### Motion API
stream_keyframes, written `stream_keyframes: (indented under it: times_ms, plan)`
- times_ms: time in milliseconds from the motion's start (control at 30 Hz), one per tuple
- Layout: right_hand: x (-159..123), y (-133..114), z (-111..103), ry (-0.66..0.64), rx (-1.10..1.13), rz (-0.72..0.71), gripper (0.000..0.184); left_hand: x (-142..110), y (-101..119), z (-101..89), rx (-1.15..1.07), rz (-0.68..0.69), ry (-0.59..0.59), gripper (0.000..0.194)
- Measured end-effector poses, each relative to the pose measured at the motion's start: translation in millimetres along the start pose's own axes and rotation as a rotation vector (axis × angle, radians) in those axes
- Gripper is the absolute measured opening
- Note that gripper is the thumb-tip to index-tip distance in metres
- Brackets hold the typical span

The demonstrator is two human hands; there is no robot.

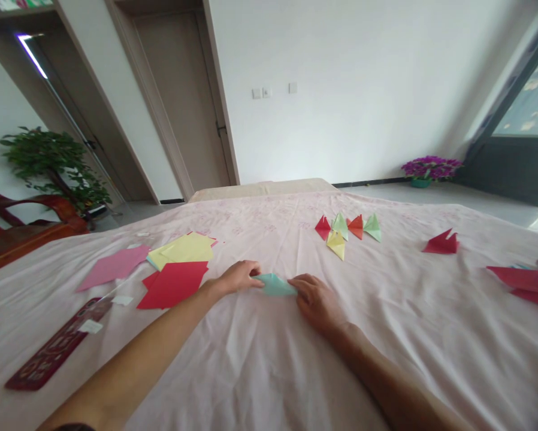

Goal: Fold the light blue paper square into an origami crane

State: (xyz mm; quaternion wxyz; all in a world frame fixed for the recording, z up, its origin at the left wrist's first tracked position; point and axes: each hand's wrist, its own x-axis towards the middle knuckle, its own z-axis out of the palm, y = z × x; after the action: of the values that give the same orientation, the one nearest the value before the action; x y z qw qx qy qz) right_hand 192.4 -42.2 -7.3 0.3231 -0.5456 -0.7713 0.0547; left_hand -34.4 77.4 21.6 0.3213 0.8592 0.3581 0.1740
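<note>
A small light-blue sheet of folded paper point(275, 285) lies low over the bed-like cloth surface, between my two hands. My left hand point(242, 276) pinches its left corner between thumb and fingers. At the opposite corner, my right hand point(316, 299) has its fingers closed on the paper's edge. The paper is wide and pointed at both sides, with a small peak along its top. Part of each end is hidden under my fingers.
Red sheets point(179, 284), yellow sheets point(186, 248) and a pink sheet point(114, 266) lie left, near a dark red packet point(56, 347). Several folded paper pieces point(339, 226) stand ahead right. A red folded piece point(442, 242) and more red paper point(525, 284) lie farther right.
</note>
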Motion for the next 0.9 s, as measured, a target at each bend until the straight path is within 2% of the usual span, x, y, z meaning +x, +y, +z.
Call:
stream_keyframes:
  times_ms: [100,167,233,300,400,467,533,600,700,767,900]
  plan:
    - [5.4,3.9,3.0,0.025,0.293,0.100,0.043,-27.2,8.4,12.1,-0.202,-0.055,0.268,0.031]
    - [13.0,-2.4,5.5,0.027,0.480,0.153,0.044,-39.8,16.6,23.3,-0.322,-0.061,0.388,0.033]
    - [21.9,-15.0,6.6,0.078,0.599,0.190,0.044,-46.1,24.3,34.6,-0.417,-0.056,0.447,0.032]
    - [29.7,-29.1,6.3,0.140,0.653,0.148,0.036,-47.0,30.0,43.9,-0.535,-0.050,0.509,0.032]
    - [36.4,-42.9,5.5,0.204,0.654,0.104,0.015,-42.8,33.9,52.4,-0.691,-0.038,0.561,0.032]
    - [38.0,-44.5,5.9,0.256,0.621,0.093,0.017,-39.4,34.3,54.0,-0.693,-0.033,0.556,0.030]
    - [38.7,-40.9,6.7,0.296,0.553,0.044,0.017,-37.3,34.0,52.3,-0.588,-0.028,0.582,0.027]
    - [39.9,-34.2,7.2,0.305,0.449,-0.048,0.013,-36.7,33.5,47.9,-0.386,0.019,0.681,0.028]
    - [44.2,-22.2,6.9,0.289,0.245,-0.196,0.014,-37.5,31.4,39.0,-0.014,0.193,0.798,0.026]
    - [48.6,-14.3,6.7,0.270,0.092,-0.294,0.017,-37.4,28.2,33.6,0.144,0.311,0.770,0.014]
    - [57.0,0.1,8.9,0.232,-0.166,-0.468,0.018,-34.3,18.8,29.0,0.452,0.438,0.640,0.015]
